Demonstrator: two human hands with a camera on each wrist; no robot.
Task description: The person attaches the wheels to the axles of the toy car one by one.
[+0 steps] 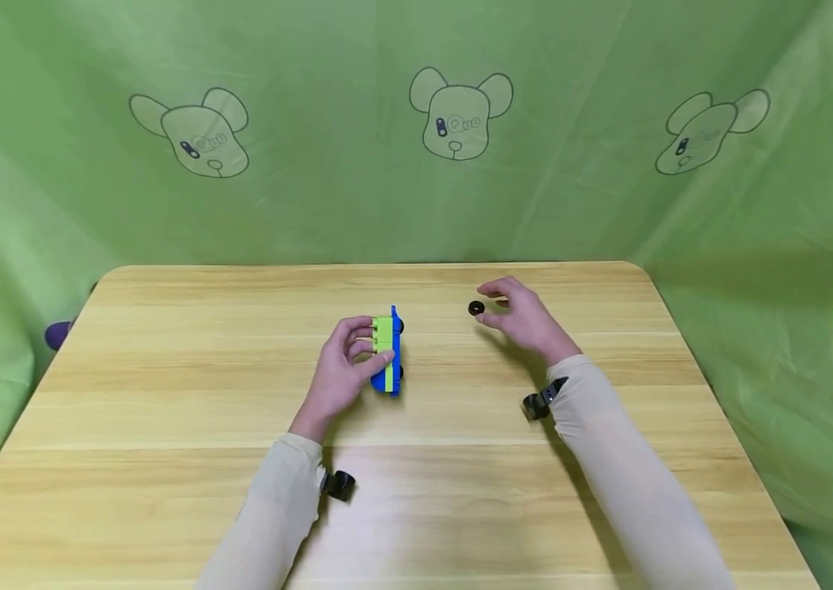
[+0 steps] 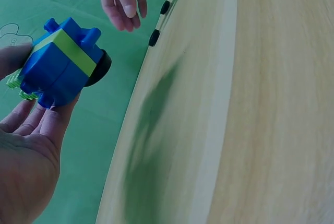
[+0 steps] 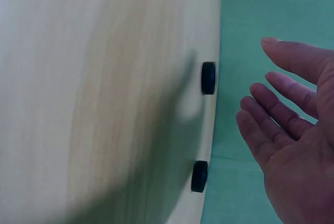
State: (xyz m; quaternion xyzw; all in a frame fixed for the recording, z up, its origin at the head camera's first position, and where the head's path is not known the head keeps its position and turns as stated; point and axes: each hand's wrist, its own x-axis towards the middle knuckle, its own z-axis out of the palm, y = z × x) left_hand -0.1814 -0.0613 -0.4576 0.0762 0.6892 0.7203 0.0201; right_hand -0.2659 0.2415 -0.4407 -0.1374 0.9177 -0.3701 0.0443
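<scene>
My left hand [image 1: 338,373] grips a toy car [image 1: 387,365] made of blue and lime-green blocks, thumb on one side and fingers on the other. The car is tipped on its side, with its black wheels facing right. In the left wrist view the toy's blue end with small pegs shows, held above the tabletop. My right hand [image 1: 527,321] hovers with fingers apart and nothing between them, close to a loose black wheel [image 1: 471,310]. Two loose wheels, a nearer-to-centre one [image 3: 208,78] and a lower one [image 3: 199,176], appear in the right wrist view; the head view shows only one.
A wooden table [image 1: 423,508] with rounded far corners lies under both hands. Green curtains [image 1: 335,164] printed with bear heads hang behind it and at the sides. Something purple [image 1: 58,334] pokes out past the left edge. Small black cameras are strapped to both wrists.
</scene>
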